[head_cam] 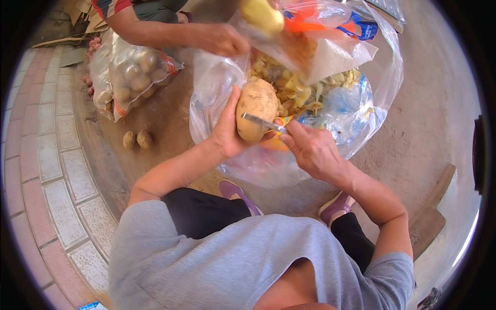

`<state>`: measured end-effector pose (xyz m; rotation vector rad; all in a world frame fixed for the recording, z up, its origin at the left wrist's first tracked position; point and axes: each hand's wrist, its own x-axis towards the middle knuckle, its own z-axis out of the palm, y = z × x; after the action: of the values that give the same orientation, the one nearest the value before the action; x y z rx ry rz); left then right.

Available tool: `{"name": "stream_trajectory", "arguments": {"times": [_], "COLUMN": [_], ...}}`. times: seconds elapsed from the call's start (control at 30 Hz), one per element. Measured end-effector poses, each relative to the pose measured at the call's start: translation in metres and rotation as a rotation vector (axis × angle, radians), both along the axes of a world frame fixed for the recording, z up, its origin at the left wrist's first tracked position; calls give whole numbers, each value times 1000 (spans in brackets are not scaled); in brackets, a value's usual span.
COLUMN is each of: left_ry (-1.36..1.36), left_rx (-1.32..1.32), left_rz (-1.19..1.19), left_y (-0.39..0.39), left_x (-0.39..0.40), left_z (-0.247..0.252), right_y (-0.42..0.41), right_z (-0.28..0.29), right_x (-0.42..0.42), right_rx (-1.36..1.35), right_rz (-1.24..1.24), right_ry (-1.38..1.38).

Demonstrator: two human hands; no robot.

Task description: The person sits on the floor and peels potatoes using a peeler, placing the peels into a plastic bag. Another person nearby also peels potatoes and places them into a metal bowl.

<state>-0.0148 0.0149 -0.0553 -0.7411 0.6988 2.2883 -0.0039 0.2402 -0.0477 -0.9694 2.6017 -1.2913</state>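
My left hand cradles a large potato from its left side and from below. Brown, speckled skin covers its upper part, while the lower part looks smoother. In my right hand is a vegetable peeler, its metal blade lying across the potato's lower half. My fingers hide most of the handle. Beneath both hands spreads a large clear plastic bag holding a heap of potato peelings and crumpled plastic film.
Opposite me, a co-worker's hand reaches over the bag, near a blurred, pale peeled potato. Sacks of potatoes stand at the left, with two small potatoes on the floor. Paving bricks run along the left edge.
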Motion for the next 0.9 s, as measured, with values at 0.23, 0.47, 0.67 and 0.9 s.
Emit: {"name": "stream_trajectory", "arguments": {"times": [0.23,0.47,0.67,0.9], "left_ry": [-70,125,-12,37], "left_rx": [24,14,46,-63], "left_rz": [24,-108,82,-12], "left_y": [-3,-5,-10,-11], "left_x": [6,10,0,-4], "left_z": [0,16,22,16], "right_y": [-15,-3,-5,-33], "right_z": [-13,-69,-19,-9], "right_x": [-10,-52,-14,2], "right_rx": [34,218,31,-54], "right_rz": [-5,-275,-231,-100], "right_ry": [127,68,18,201]}}
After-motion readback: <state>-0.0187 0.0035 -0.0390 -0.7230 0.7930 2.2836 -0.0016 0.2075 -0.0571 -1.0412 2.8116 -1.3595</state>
